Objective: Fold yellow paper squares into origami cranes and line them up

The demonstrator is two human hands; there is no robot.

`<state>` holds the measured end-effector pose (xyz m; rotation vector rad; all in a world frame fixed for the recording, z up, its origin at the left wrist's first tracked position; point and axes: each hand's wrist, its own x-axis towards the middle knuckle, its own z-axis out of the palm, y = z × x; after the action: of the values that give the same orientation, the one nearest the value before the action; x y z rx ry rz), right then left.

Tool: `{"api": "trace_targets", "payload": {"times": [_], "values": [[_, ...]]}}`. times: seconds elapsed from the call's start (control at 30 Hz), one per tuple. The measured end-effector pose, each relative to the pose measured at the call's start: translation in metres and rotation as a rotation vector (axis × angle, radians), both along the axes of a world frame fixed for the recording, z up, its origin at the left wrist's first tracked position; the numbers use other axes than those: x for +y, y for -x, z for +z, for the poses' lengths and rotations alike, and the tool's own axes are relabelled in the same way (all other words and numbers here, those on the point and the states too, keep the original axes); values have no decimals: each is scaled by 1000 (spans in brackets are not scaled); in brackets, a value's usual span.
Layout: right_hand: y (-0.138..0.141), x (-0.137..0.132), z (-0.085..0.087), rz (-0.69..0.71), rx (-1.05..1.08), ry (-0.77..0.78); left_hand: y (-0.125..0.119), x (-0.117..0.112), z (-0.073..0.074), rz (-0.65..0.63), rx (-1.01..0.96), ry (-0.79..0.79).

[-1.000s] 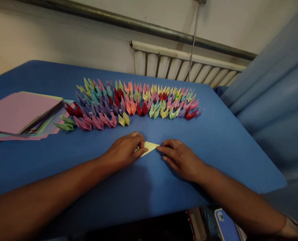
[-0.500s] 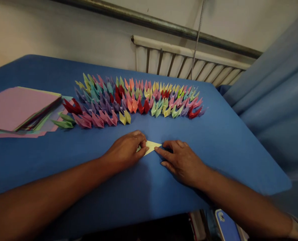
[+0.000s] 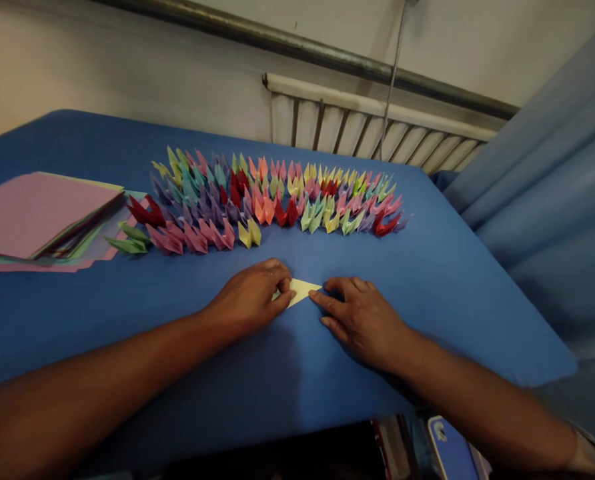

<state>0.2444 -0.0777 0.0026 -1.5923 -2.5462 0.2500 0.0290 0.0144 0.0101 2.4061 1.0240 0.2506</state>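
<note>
A small piece of pale yellow folded paper (image 3: pixel 301 291) lies on the blue table, its pointed end toward the right. My left hand (image 3: pixel 257 293) is closed on the paper's left part, thumb and curled fingers pinching it; that part is hidden under the fingers. My right hand (image 3: pixel 360 317) rests at the pointed end, fingers spread, with one fingertip touching the paper's lower edge. Behind both hands stand several rows of folded paper cranes (image 3: pixel 265 207) in many colours. The nearest is a yellow crane (image 3: pixel 249 234).
A stack of coloured paper sheets (image 3: pixel 42 213) lies on the left of the blue table (image 3: pixel 457 300). A radiator (image 3: pixel 367 127) and a pipe (image 3: pixel 287 43) run along the wall behind. A blue curtain (image 3: pixel 542 193) hangs at the right, beside the table edge.
The view has shifted very slightly. Both hands and the yellow paper keep practically the same position.
</note>
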Motion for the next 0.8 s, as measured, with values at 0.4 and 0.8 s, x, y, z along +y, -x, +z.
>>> {"api": "trace_targets", "payload": {"times": [0.4, 0.8], "values": [[-4, 2, 1, -8, 5, -2, 1, 0, -3, 8, -20, -8], [-6, 2, -1, -23, 3, -25, 3, 1, -5, -7, 1, -19]]}}
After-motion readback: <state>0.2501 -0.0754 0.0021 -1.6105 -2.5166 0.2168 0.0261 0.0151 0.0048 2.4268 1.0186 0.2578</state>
